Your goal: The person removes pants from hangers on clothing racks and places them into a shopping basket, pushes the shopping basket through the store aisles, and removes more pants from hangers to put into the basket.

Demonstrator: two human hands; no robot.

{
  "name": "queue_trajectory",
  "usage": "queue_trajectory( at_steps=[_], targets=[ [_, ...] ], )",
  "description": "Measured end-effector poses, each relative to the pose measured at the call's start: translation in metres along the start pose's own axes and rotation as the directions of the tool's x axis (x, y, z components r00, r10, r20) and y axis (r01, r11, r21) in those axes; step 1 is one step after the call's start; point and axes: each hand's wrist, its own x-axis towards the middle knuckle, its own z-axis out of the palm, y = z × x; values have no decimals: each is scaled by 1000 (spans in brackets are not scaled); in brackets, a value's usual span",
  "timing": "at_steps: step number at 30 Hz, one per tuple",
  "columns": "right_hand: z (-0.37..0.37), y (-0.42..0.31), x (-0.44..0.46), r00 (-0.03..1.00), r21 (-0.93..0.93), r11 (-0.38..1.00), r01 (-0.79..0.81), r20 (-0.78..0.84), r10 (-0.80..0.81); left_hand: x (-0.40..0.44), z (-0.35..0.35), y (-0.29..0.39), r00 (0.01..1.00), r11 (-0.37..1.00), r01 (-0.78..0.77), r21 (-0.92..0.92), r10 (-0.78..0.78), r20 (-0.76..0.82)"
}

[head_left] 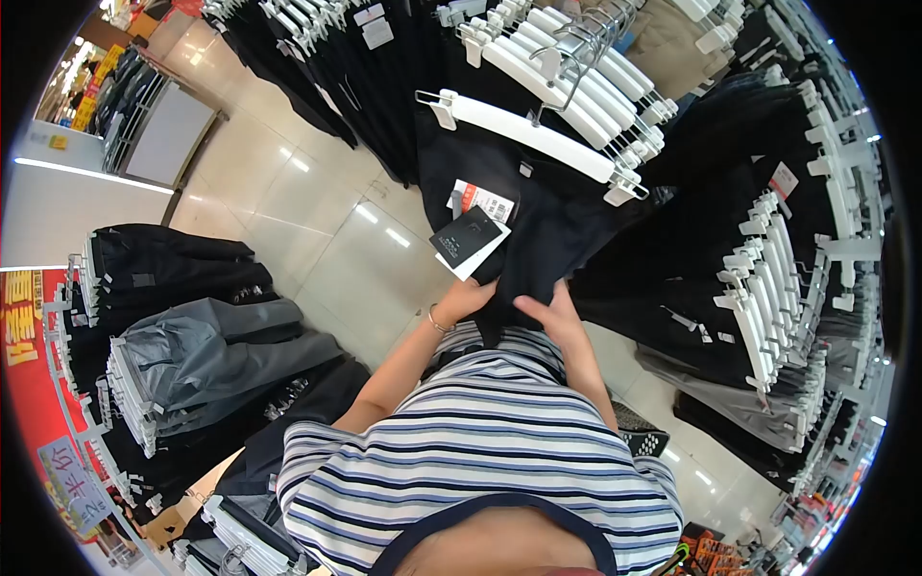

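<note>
Black trousers (552,230) | lower end between left grip (466,300), right grip (555,313) | both grasping it

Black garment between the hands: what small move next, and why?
Perhaps ease the left hand and right hand apart to spread the black garment: both touch its lower part, the cloth gathers between them, and it hangs from the front white hanger.

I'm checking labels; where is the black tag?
In the head view, the black tag sits above centre, between the red-and-white tag and the left hand, at the left edge of the black garment.
</note>
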Motion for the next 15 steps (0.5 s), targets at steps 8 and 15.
queue_trajectory(
  at_steps=[8, 15],
  targets=[
    [-3, 0, 8, 960, 262, 957, -120, -216, 179, 7, 20, 1, 910, 806, -27, -591, -225, -348],
    [-7, -6, 17, 904, 725, 649, -230, -88, 418, 1, 6, 56, 938, 295, 164, -941, -342, 56]
  ],
)
